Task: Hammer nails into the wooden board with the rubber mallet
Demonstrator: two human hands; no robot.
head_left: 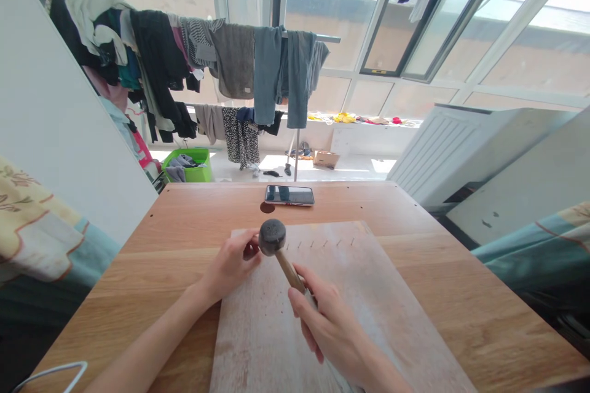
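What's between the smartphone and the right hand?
In the head view: a strip of wooden tabletop, then the board with its row of nails; the hammer, held in the right hand, extends above the board.

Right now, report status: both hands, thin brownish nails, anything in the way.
Right hand gripping wooden-handled hammer with dark round head. Left hand at pale flat board's far-left corner. Nails standing in board, one row. Hammer head blocking fingertip view.

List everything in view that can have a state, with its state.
Hammer, held
Right hand, closed around hammer
Left hand, partly hidden, grip unclear
Nails, standing in board, in a row
Board, flat on table
Phone, screen up
Window, open
Tub, holding clothes
Laundry, hung
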